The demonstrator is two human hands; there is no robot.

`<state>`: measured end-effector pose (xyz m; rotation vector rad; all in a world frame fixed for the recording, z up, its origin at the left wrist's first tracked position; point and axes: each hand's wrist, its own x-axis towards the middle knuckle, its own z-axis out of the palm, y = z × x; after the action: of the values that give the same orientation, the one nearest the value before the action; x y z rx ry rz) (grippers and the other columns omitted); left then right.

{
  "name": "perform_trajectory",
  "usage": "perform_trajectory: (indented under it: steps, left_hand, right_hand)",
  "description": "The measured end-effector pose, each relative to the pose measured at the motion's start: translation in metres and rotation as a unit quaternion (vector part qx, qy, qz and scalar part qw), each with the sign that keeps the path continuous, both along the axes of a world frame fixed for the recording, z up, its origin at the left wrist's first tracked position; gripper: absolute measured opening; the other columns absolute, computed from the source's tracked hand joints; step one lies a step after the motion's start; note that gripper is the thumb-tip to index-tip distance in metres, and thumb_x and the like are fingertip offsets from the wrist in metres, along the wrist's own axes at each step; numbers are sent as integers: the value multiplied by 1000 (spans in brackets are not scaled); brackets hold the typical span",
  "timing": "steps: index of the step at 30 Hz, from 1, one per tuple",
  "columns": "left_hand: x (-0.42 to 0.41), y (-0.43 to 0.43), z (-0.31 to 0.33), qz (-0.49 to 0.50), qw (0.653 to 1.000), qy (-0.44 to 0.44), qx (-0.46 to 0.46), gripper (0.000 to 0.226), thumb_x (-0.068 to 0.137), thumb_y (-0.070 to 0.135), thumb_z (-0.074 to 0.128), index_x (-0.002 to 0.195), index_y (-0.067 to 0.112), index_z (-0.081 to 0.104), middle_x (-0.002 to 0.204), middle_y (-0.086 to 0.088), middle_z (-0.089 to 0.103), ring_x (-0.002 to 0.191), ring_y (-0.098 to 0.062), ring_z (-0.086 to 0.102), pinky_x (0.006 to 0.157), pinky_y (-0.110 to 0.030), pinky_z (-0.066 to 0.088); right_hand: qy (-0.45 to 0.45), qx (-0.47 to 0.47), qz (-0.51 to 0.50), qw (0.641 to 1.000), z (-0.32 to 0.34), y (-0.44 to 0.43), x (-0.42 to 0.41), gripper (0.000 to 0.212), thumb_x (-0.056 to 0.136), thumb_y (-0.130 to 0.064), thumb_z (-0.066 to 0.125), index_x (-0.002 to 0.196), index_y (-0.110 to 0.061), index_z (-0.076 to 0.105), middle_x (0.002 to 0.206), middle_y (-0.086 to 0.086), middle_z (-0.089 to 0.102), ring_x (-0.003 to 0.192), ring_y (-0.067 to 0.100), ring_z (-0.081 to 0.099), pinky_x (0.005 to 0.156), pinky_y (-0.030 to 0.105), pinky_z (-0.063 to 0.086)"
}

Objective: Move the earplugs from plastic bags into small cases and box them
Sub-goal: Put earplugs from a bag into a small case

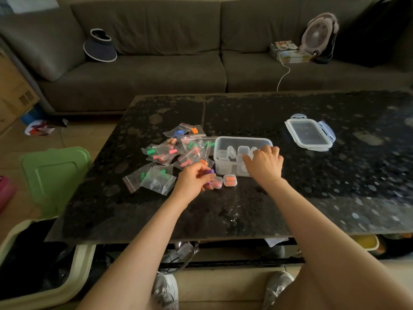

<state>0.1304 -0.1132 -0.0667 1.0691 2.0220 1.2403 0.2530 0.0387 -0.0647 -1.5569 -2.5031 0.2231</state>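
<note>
Purple earplugs (210, 173) are pinched in the left hand (193, 181), just beside two filled small cases (230, 181). The right hand (264, 163) is reached into the clear box (243, 138) among empty cases (223, 165); whether one is gripped cannot be told. A single case is best lifted out and opened before the plugs are pressed in. Bagged earplugs (174, 151) lie left, and the lid (310, 134) lies farthest.
</note>
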Motion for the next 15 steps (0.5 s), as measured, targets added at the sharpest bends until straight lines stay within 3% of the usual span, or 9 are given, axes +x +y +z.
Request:
perform_trajectory:
  steps: [4, 8, 15]
  left_hand:
    - [-3, -1, -1, 16, 999, -41, -14, 11, 92, 11, 59, 102, 10, 61, 93, -5, 67, 67, -9, 64, 57, -16, 47]
    - [-6, -4, -1, 17, 998, -60, -22, 14, 92, 12, 59, 105, 9, 63, 94, -7, 68, 67, -10, 64, 57, -17, 46]
    - [-8, -5, 0, 21, 996, -85, -27, 12, 91, 14, 60, 102, 14, 65, 88, -4, 69, 68, -9, 65, 55, -16, 46]
  right_hand:
    - [16, -57, -19, 998, 4, 6, -6, 51, 98, -43, 43, 133, -7, 52, 149, 14, 37, 142, 34, 21, 111, 46, 25]
    - [62, -75, -55, 994, 12, 5, -9, 41, 95, -30, 51, 129, -6, 53, 138, 14, 48, 134, 32, 34, 108, 44, 29]
    - [79, -48, -65, 994, 8, 6, -13, 30, 94, -22, 56, 120, -9, 62, 137, 13, 47, 135, 32, 32, 114, 53, 21]
